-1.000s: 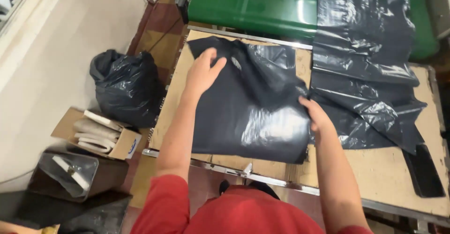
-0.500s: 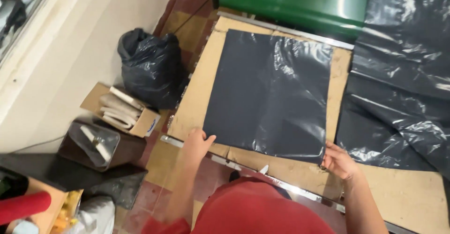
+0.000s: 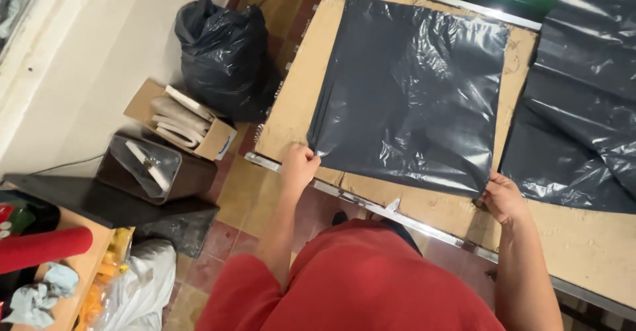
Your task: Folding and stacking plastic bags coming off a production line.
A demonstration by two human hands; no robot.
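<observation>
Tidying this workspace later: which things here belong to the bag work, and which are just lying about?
In use: flat black bag, left hand, right hand, table, black bag pile.
Lying about: full black sack, cardboard box, brown bin, red roll.

Both bare forearms reach forward from red sleeves, well apart, the left hand (image 3: 299,165) curled with fingers pinched closed at its tips, the right hand (image 3: 505,198) likewise clenched, knuckles up, both wrists straight and level with each other.
</observation>
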